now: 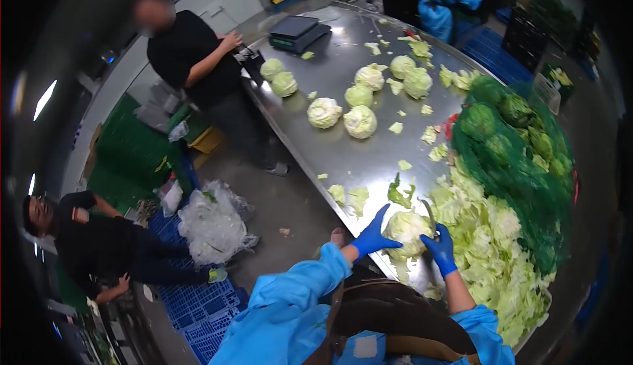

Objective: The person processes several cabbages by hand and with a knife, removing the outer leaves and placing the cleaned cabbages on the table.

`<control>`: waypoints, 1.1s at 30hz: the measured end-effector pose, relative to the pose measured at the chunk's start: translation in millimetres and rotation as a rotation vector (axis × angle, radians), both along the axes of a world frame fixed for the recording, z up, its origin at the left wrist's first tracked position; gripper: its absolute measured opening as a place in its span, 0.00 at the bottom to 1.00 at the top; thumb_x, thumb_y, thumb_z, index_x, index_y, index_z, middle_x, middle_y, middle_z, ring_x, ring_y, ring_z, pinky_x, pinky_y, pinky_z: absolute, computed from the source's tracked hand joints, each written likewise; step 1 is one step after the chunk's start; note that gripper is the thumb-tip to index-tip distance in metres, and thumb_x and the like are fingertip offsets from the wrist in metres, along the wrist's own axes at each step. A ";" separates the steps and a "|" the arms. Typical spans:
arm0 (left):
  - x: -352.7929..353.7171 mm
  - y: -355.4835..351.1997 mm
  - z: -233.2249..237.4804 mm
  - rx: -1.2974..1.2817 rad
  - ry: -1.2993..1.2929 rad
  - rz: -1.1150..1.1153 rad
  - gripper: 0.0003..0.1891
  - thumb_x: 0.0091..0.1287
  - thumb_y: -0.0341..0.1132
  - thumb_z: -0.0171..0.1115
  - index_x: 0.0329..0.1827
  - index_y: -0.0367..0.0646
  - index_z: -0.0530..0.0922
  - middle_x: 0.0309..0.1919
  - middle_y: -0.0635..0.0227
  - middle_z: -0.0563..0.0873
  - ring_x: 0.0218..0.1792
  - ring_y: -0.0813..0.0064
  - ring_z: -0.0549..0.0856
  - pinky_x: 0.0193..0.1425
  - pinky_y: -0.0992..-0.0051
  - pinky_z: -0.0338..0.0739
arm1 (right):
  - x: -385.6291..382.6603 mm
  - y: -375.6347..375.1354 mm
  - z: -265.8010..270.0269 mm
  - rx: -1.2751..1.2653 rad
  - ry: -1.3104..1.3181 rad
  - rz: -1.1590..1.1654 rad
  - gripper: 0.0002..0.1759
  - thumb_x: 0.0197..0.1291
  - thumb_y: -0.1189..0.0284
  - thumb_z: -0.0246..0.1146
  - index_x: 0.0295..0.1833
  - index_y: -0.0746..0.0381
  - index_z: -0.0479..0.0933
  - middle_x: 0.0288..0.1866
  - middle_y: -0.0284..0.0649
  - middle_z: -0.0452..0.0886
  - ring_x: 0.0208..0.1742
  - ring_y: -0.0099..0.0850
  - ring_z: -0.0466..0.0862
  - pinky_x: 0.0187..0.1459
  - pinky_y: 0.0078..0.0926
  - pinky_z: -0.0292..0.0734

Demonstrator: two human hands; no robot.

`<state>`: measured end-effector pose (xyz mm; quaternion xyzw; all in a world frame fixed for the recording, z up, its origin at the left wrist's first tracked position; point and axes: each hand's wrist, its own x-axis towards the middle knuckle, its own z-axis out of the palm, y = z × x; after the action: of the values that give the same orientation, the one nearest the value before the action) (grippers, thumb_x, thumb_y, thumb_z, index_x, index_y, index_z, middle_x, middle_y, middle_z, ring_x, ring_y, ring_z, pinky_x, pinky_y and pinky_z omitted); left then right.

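Note:
A pale green cabbage (pixel 407 232) sits near the close edge of the metal table, between my two blue-gloved hands. My left hand (pixel 376 235) grips its left side, with the thumb pressed against the leaves. On the other side, my right hand (pixel 440 247) touches the cabbage and holds a thin, slightly curved knife (pixel 429 212) whose blade points away from me. The handle is hidden in the glove. A loose dark green leaf (pixel 399 191) lies just beyond the cabbage. A big heap of stripped leaves (pixel 484 249) lies beside my right hand.
Several trimmed cabbages (pixel 360 121) stand farther along the metal table (pixel 297 124). A green net bag (pixel 514 160) of cabbages lies at right, a scale (pixel 295 27) at the far end. Two people in black stand left; another in blue works behind. Plastic wrap (pixel 214 223) covers blue pallets (pixel 198 312).

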<state>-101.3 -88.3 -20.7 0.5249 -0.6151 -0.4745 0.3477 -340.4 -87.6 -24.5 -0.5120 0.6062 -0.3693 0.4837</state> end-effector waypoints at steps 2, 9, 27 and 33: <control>-7.0 -18.6 -2.5 0.012 -0.112 -0.307 0.60 0.40 0.49 0.81 0.74 0.41 0.51 0.69 0.51 0.59 0.71 0.56 0.59 0.74 0.64 0.56 | -18.1 -3.2 -5.0 -0.044 0.069 0.161 0.28 0.48 0.71 0.72 0.55 0.66 0.74 0.49 0.38 0.79 0.49 0.27 0.78 0.52 0.26 0.72; -18.7 -15.5 -53.6 0.143 0.219 -0.167 0.58 0.36 0.41 0.84 0.70 0.38 0.55 0.61 0.57 0.70 0.62 0.65 0.71 0.66 0.65 0.69 | -60.0 23.3 -56.3 0.012 0.234 -0.076 0.18 0.57 0.63 0.66 0.47 0.64 0.80 0.44 0.45 0.83 0.45 0.35 0.82 0.49 0.30 0.74; -82.1 12.1 14.1 -0.101 -0.492 0.112 0.56 0.40 0.53 0.79 0.68 0.35 0.58 0.57 0.49 0.67 0.59 0.50 0.70 0.59 0.58 0.70 | 9.4 15.4 25.3 -0.047 0.606 -0.076 0.18 0.66 0.64 0.53 0.60 0.53 0.75 0.47 0.44 0.76 0.36 0.46 0.81 0.38 0.40 0.77; -96.4 20.0 19.8 -0.093 -0.615 0.120 0.57 0.39 0.58 0.77 0.69 0.37 0.57 0.60 0.43 0.65 0.61 0.44 0.68 0.60 0.54 0.69 | -12.5 0.7 -15.0 0.013 0.638 -0.115 0.19 0.68 0.63 0.49 0.59 0.54 0.75 0.47 0.48 0.76 0.43 0.48 0.80 0.44 0.45 0.74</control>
<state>-197.7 -68.4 -0.9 0.6627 -0.6805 -0.2436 0.1960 -352.9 -86.9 -39.5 -0.5635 0.7576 -0.2133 0.2510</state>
